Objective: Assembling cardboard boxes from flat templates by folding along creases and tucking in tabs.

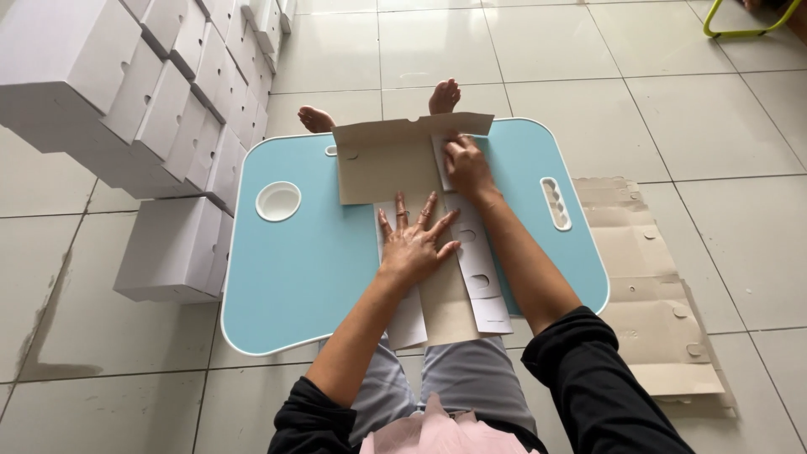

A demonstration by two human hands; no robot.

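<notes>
Cardboard: flat brown and white cardboard box sheet (pixel 420 244) lies on the tabletop, long way toward the person, with its near end hanging over the near edge above the lap.
Far flap: brown flap (pixel 382 155) at the far end of the sheet is folded up and stands tilted over the tabletop's far edge.
White strips: two long white side strips with cut-out holes run along the sheet, one on each side of the brown middle part.
Left hand: left hand (pixel 414 242) lies flat on the middle of the sheet, fingers spread wide, palm down, gripping nothing.
Right hand: right hand (pixel 467 166) rests farther away on the right white strip, just below the raised flap, fingers bent and pressing down; it is not closed around anything.
Tabletop: light blue rounded tabletop with a white rim (pixel 294 277) sits low on the floor, with a round white cup hole (pixel 278 201) on the left and a long white slot (pixel 556 203) on the right.
Feet: two bare feet (pixel 444 96) stick out past the far edge of the tabletop.
Boxes: many folded white cardboard boxes (pixel 143 109) are stacked in rows on the floor to the left.
Pile: more flat brown cardboard sheets (pixel 656 294) lie on the floor to the right, just beside the tabletop.
Floor: pale grey floor tiles (pixel 672 109) all around.
</notes>
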